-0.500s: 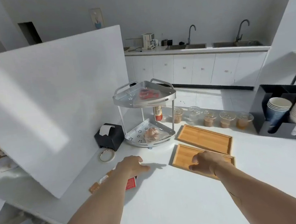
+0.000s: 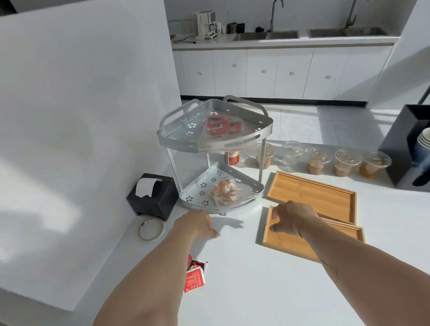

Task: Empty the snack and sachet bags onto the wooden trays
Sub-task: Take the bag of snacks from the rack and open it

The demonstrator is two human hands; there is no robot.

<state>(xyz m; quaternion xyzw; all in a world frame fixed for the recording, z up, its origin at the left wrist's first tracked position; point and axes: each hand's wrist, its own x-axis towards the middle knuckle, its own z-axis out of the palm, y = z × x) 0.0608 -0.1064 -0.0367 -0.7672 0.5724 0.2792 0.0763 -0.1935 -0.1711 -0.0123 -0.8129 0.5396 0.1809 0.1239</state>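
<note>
Two wooden trays lie side by side on the white counter: the near tray (image 2: 281,238) and the far tray (image 2: 314,195). My right hand (image 2: 291,217) rests on the near tray's left part, fingers curled, holding nothing. My left hand (image 2: 195,224) hovers over the counter just in front of the silver two-tier corner rack (image 2: 180,137), fingers apart and empty. A clear bag of red sachets (image 2: 221,128) lies on the rack's top shelf. A clear bag of brownish snacks (image 2: 224,192) sits on the bottom shelf.
Loose red sachets (image 2: 194,275) lie beside my left forearm. A tape roll (image 2: 150,229) and a black dispenser (image 2: 154,195) stand left of the rack, by a white partition (image 2: 73,124). Lidded drink cups (image 2: 345,162) line the back; a black cup holder (image 2: 418,153) stands right.
Both hands have moved forward toward the rack; the left hand has left the loose sachets behind and the right hand has slid further up the near tray.
</note>
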